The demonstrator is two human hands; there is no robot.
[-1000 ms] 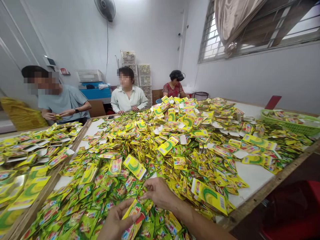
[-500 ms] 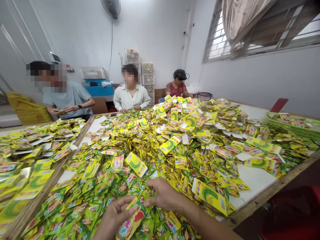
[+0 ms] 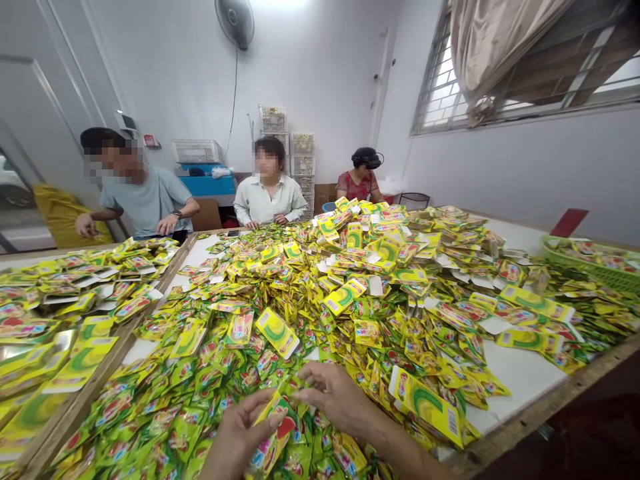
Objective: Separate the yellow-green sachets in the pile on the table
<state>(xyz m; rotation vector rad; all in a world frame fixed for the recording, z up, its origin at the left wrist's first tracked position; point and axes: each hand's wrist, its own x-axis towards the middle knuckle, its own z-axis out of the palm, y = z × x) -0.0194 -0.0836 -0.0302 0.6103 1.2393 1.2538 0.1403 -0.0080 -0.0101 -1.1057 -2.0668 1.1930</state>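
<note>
My left hand (image 3: 239, 427) grips a small yellow printed carton (image 3: 273, 443) near the table's front edge, thumb across its front and fingers behind. The carton tilts away from me, and green-yellow wrapping shows at its upper end. Just right of that end hovers my right hand (image 3: 336, 399), fingers curved and apart, with nothing visible in them. Under both hands spreads a deep layer of small green sachets (image 3: 185, 427). A larger yellow carton (image 3: 427, 403) lies beside my right forearm, and another yellow carton (image 3: 277, 332) rests on the sachets beyond my hands.
A heap of yellow cartons (image 3: 385, 247) rises mid-table. A wooden strip (image 3: 107, 353) divides off more cartons at left. At right stands a green basket (image 3: 590, 267). Across the table sit a person in blue (image 3: 150, 200), one in a pale shirt (image 3: 270, 200) and one in red (image 3: 356, 185).
My right hand has drawn slightly away from the carton's upper end, its fingers parting. My left hand still holds the carton. The view has shifted a little; the person in blue has spread their hands.
</note>
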